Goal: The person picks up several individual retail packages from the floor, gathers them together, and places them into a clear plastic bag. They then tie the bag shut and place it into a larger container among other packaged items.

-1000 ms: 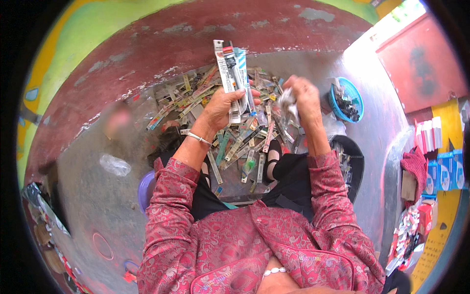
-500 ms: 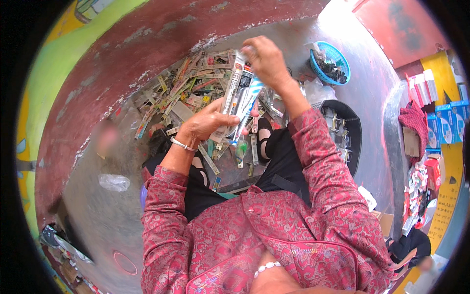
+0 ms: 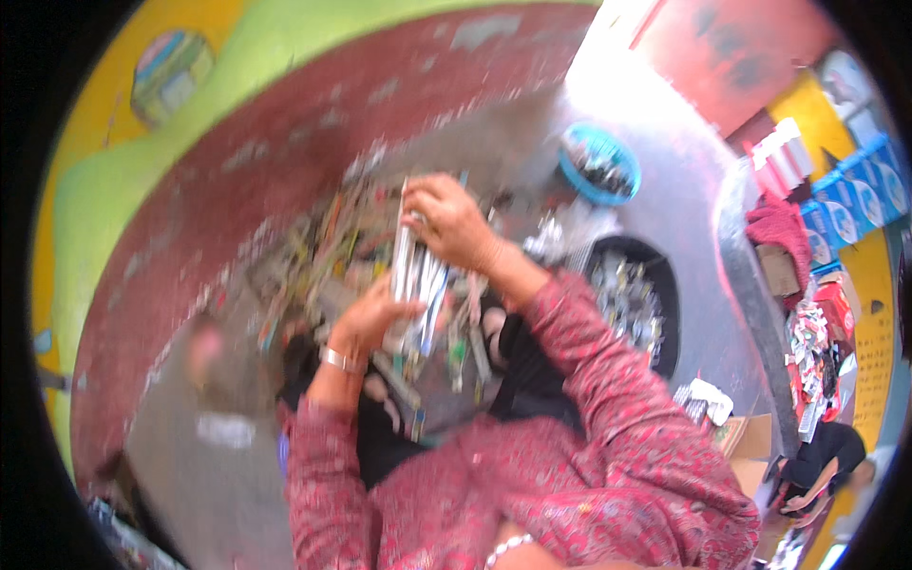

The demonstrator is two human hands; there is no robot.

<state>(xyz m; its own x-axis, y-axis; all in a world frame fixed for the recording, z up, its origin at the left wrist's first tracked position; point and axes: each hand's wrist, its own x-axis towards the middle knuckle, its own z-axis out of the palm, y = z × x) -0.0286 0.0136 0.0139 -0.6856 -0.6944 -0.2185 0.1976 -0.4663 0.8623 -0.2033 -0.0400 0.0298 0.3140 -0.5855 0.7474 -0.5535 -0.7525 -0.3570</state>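
Observation:
A bundle of long, slim packets (image 3: 420,299), pale with some blue, stands almost upright in front of me. My left hand (image 3: 369,318) is closed round its lower part, the thumb across the front. At the upper end my right hand (image 3: 448,220) has its fingers curled over the packet tops, pinching them. Motion blur hides how many packets it grips. Below and beyond lies a loose heap of similar narrow packets (image 3: 323,275) in mixed colours, spread on the floor around my feet.
Past my right hand stands a blue basket (image 3: 630,197) holding dark and clear scraps. Nearer, a black tub (image 3: 671,318) contains many small clear pieces. An open cardboard box (image 3: 755,446) and a crouching person (image 3: 819,465) are at the right. A red-painted wall (image 3: 180,214) curves along the left.
The view has shifted, and both hands with the bundle appear lower and further left in it. My right hand now lies against the bundle's upper end, fingers curled over it.

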